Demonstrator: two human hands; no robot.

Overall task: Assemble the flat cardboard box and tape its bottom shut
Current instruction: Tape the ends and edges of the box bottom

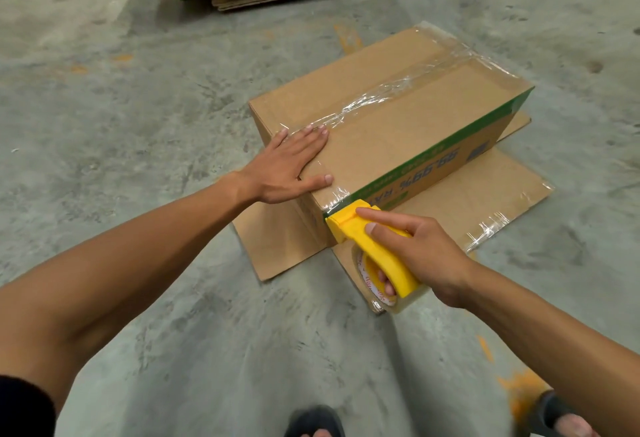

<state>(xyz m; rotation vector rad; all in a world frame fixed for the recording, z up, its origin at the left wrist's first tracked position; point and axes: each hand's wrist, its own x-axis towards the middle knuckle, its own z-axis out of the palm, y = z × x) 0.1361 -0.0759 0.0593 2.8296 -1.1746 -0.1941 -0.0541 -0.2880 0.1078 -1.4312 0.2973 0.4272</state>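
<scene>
Concrete floor (138, 97): box (398, 131) lies lengthwise, pointing away to right

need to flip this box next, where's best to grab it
Grip the box by its two short end walls, hands coming in from each end. It is long and narrow, its open flaps splay on the floor along the long side, and the top seam carries tape.

Left hand (289, 166) lies flat, fingers spread toward 1 o'clock; right hand (420, 256) is clenched, index finger extended toward 10 o'clock.
</scene>
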